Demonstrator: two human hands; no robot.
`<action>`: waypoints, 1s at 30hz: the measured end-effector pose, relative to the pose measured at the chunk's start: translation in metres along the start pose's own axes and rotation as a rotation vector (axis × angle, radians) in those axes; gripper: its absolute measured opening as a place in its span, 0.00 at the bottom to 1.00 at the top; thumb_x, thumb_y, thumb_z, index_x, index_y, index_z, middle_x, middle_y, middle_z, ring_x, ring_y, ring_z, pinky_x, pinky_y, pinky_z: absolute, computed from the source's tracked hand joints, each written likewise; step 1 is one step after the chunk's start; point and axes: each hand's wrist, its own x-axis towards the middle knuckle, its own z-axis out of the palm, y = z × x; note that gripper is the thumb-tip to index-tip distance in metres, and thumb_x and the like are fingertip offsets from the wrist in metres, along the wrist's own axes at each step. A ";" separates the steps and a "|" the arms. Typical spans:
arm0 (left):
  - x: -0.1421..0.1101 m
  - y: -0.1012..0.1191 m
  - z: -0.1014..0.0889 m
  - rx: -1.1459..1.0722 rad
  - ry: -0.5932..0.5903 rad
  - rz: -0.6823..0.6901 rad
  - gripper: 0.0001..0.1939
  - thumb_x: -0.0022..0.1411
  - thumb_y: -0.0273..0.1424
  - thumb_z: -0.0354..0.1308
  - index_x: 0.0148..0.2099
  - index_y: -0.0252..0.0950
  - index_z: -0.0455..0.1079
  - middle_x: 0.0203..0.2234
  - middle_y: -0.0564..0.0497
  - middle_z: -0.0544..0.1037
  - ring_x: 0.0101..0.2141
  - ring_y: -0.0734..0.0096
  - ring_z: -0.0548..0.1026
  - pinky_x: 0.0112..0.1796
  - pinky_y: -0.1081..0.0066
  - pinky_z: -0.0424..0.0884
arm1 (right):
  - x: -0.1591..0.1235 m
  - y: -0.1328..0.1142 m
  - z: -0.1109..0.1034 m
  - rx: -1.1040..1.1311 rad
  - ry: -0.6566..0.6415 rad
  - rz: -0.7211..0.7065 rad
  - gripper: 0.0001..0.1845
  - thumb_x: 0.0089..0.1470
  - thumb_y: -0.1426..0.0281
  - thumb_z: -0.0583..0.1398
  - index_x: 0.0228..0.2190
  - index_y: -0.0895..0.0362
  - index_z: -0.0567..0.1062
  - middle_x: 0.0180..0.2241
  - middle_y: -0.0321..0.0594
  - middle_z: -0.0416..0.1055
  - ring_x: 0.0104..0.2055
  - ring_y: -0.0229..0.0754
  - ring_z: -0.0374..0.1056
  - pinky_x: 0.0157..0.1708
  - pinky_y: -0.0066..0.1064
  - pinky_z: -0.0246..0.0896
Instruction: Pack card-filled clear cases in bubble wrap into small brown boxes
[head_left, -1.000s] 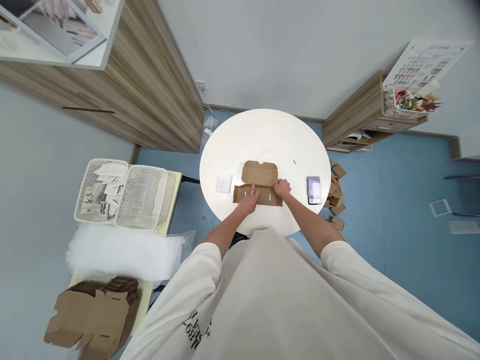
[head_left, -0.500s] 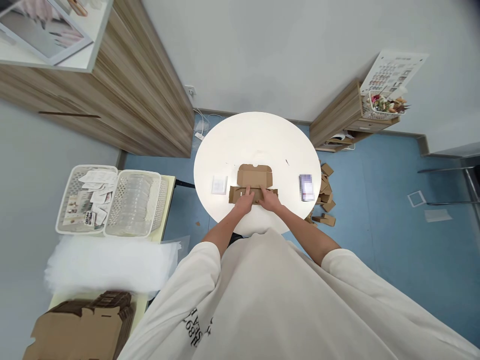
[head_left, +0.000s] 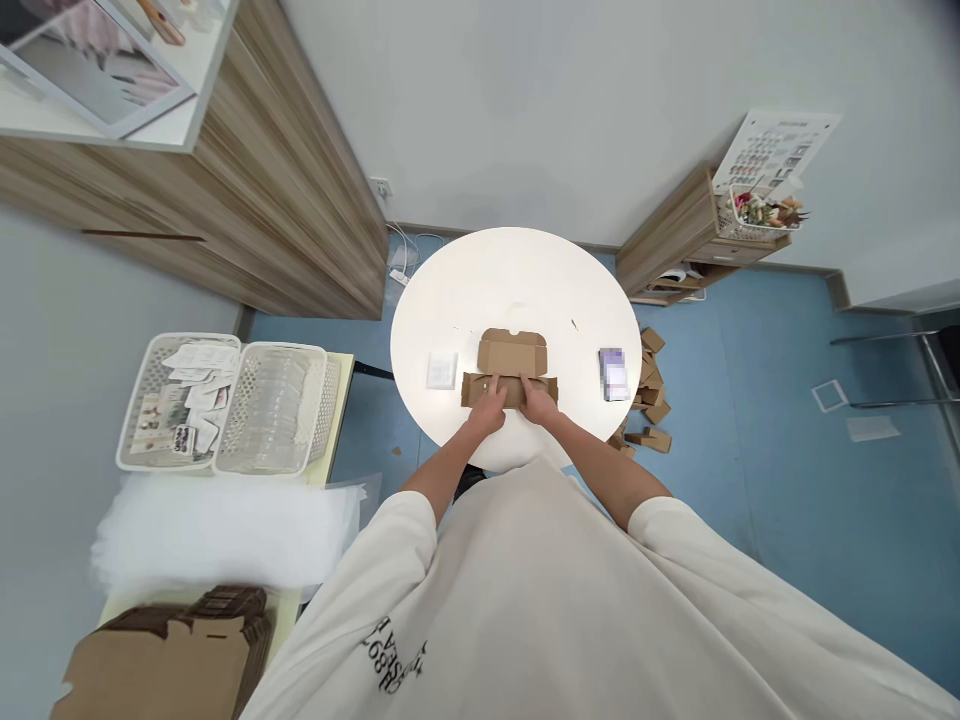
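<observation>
A brown cardboard box (head_left: 512, 356), partly folded, lies on the round white table (head_left: 510, 270) with its lid panel spread toward the wall. My left hand (head_left: 489, 408) grips the near part of the box left of its middle, fingers reaching over the cardboard. Right of the middle, my right hand (head_left: 538, 403) holds the same near part, its fingertips close to the crease. Side flaps stick out at both ends. To the left of the box is a small clear-white packet (head_left: 442, 370); a purple and white packet (head_left: 613, 374) lies at the table's right.
Folded small cardboard boxes (head_left: 651, 385) lie on the floor right of the table. On the left side table stand two white baskets (head_left: 321, 400), a stack of white translucent bags (head_left: 225, 530) and flat cardboard boxes (head_left: 157, 665). A wooden cabinet (head_left: 300, 200) rises behind left.
Both hands stay on the near part of the box, with the fingers shifting slightly. The whole view has moved a little; the box lies much the same.
</observation>
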 end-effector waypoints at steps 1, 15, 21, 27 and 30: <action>-0.005 -0.002 -0.002 -0.009 0.073 -0.024 0.32 0.59 0.20 0.54 0.65 0.38 0.57 0.72 0.38 0.45 0.59 0.47 0.67 0.55 0.52 0.66 | -0.001 -0.001 -0.001 -0.003 -0.002 0.002 0.53 0.64 0.64 0.59 0.71 0.55 0.26 0.54 0.55 0.71 0.52 0.54 0.70 0.46 0.36 0.63; -0.005 -0.037 -0.015 -0.106 0.068 -0.479 0.30 0.63 0.34 0.57 0.66 0.53 0.62 0.66 0.45 0.58 0.63 0.47 0.62 0.56 0.51 0.65 | -0.001 -0.001 0.001 0.010 -0.010 -0.013 0.54 0.63 0.65 0.59 0.71 0.55 0.25 0.56 0.55 0.69 0.54 0.55 0.69 0.48 0.38 0.64; -0.004 -0.029 -0.013 -0.092 0.002 -0.394 0.24 0.65 0.34 0.54 0.63 0.49 0.65 0.61 0.44 0.67 0.60 0.51 0.66 0.53 0.55 0.67 | -0.002 0.000 0.002 0.018 0.000 -0.028 0.55 0.62 0.66 0.60 0.71 0.56 0.27 0.56 0.56 0.69 0.55 0.56 0.68 0.48 0.39 0.64; -0.012 -0.008 -0.013 -0.039 -0.008 -0.184 0.29 0.66 0.32 0.53 0.68 0.45 0.58 0.64 0.41 0.62 0.59 0.52 0.67 0.56 0.56 0.64 | -0.001 -0.001 0.001 0.004 -0.017 -0.038 0.56 0.61 0.65 0.60 0.71 0.59 0.25 0.55 0.58 0.69 0.55 0.56 0.69 0.49 0.39 0.63; -0.016 -0.002 -0.015 -0.023 -0.010 -0.137 0.34 0.67 0.34 0.52 0.73 0.45 0.48 0.64 0.38 0.61 0.58 0.50 0.69 0.55 0.55 0.64 | 0.001 -0.001 0.000 0.003 -0.032 -0.038 0.57 0.61 0.65 0.60 0.71 0.59 0.24 0.55 0.59 0.69 0.54 0.57 0.69 0.49 0.40 0.63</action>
